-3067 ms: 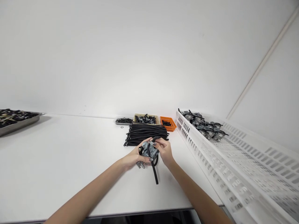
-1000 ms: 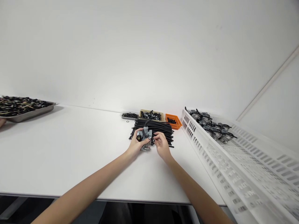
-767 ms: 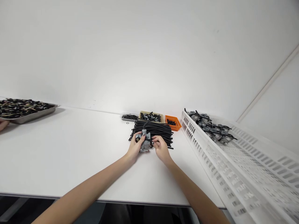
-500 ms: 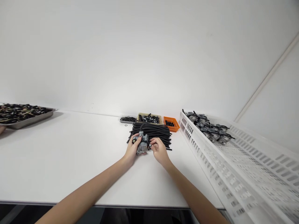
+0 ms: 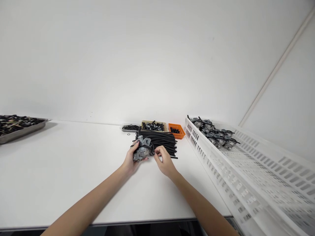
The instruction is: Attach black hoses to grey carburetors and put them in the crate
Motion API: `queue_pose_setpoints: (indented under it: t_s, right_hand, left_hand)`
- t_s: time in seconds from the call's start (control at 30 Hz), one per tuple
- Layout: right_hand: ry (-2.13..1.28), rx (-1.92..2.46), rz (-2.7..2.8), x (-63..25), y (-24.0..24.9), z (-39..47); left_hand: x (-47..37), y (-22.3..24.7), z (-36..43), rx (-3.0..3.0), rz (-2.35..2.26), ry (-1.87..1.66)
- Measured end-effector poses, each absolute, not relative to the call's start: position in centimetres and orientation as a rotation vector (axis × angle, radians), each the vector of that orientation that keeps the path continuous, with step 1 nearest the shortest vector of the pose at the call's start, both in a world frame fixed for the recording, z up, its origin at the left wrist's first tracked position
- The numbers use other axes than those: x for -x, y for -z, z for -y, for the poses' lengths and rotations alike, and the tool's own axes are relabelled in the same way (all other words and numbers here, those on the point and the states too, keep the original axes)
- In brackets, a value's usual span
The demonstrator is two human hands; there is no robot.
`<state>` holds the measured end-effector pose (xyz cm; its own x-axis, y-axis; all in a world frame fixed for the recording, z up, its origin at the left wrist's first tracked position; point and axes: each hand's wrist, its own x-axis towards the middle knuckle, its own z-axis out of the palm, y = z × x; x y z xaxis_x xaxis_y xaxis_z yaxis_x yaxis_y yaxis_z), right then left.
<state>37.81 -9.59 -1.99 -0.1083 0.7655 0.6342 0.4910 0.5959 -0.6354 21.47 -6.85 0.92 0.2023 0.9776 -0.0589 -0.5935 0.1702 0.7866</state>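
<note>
My left hand (image 5: 130,158) is wrapped round the side of a grey metal carburetor (image 5: 141,152), holding it tilted above the white table. A black rubber hose (image 5: 149,146) curves across the carburetor's front toward the right. At its right end, the fingers of my right hand (image 5: 164,160) pinch the hose. Another short black tube (image 5: 139,131) sticks up from the carburetor's top. Just behind lies a thick bundle of black hoses (image 5: 163,140), partly covered by the carburetor.
Behind the bundle stand a tray of black rings (image 5: 131,127), a cream tray of small parts (image 5: 154,126) and an orange basket (image 5: 180,132). A long white crate (image 5: 209,157) with several carburetors (image 5: 216,133) runs along the right. At far left is a metal tray (image 5: 24,130).
The carburetor has turned in my left hand, so its round opening now shows. My right hand stays at the hose end. A hand at the far left edge has left view.
</note>
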Motion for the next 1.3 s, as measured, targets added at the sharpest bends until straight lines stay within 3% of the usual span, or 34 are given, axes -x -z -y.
queue_pose_setpoints:
  t_s: [0.4,0.67,1.03,1.3]
  right_hand:
    - [-0.304,1.0,1.826,-37.4,2.5,9.4]
    - [-0.686,0.927,1.502,-38.1,1.8,9.3]
    - [-1.105,0.661,1.603,-37.3,1.8,9.3]
    - [-1.12,0.748,1.397,-37.4,1.3,9.2]
  left_hand:
    - [-20.8,-0.6,6.1,-0.867,-0.609,-1.292]
    - [-20.5,-1.2,6.3,-0.657,-0.644,-1.143]
    - [-20.1,-1.0,6.6,-0.656,-0.68,-0.959]
    - [-20.6,-0.8,6.2,-0.588,-0.718,-1.056]
